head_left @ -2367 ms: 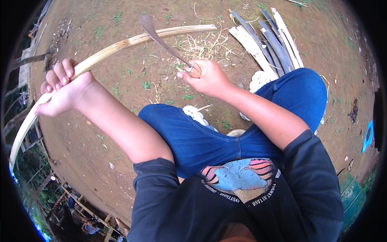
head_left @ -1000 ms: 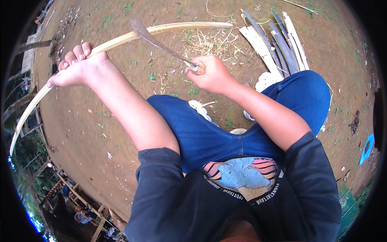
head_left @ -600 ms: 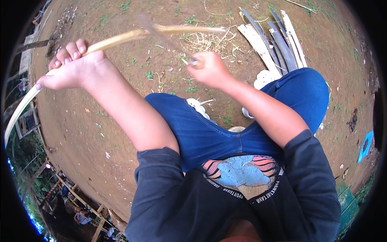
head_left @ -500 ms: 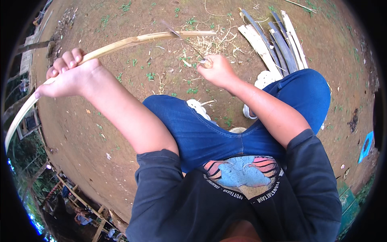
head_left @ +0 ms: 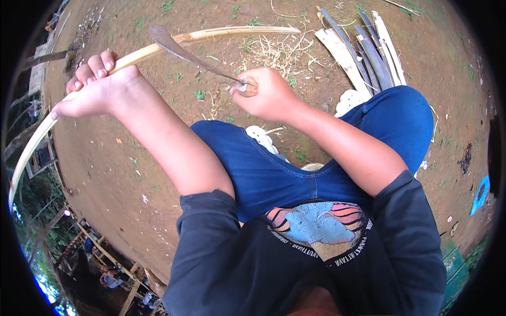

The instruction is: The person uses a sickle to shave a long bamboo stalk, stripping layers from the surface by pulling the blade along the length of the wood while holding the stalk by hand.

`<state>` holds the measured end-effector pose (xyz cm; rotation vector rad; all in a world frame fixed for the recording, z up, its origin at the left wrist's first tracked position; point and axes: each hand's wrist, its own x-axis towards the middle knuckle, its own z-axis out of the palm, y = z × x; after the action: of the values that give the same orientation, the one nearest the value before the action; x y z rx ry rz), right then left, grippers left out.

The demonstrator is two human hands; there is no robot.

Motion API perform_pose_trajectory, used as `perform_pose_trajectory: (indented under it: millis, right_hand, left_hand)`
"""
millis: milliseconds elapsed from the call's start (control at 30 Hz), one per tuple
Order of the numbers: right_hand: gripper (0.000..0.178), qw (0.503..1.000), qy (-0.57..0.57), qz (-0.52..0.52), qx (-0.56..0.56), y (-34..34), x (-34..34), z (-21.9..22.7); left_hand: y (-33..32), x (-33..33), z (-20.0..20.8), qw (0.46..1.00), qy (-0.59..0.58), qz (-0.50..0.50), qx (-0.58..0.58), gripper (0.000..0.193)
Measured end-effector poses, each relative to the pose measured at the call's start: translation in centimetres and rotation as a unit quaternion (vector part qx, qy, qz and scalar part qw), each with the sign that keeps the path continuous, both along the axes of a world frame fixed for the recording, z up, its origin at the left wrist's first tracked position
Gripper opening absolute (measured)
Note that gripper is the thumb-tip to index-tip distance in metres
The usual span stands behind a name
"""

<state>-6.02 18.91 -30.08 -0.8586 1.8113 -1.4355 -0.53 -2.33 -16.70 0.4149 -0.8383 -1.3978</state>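
Note:
My left hand is closed around a long pale strip of split bamboo, held up at the left. The strip runs past the hand both ways, toward the lower left and across the top to the right. My right hand grips the wooden handle of a machete with a dark, curved blade. The blade's broad tip lies over the strip a little right of my left hand; whether it touches the wood I cannot tell.
Thin shavings litter the brown dirt ground beyond my right hand. Several dark and pale split lengths lie at the upper right, beside my right knee. A blue object lies at the far right. Wooden structures stand at the lower left.
The machete has moved left along the strip, toward my left hand, and its blade shows broader. The strip's far end has risen slightly in the picture.

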Motion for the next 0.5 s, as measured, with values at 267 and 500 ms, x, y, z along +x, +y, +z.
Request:
perform_pose_trajectory:
  millis: [267, 500]
  right_hand:
    - [0.021, 0.997, 0.061, 0.019, -0.041, -0.3, 0.6, 2.5]
    - [0.023, 0.993, 0.01, -0.017, 0.118, 1.8, -1.7, -4.3]
  left_hand:
    - [0.6, -1.6, -0.3, 0.994, 0.005, 0.076, -0.081, 0.063]
    - [-1.8, 1.5, 1.4, 0.994, -0.001, 0.086, -0.068, 0.063]
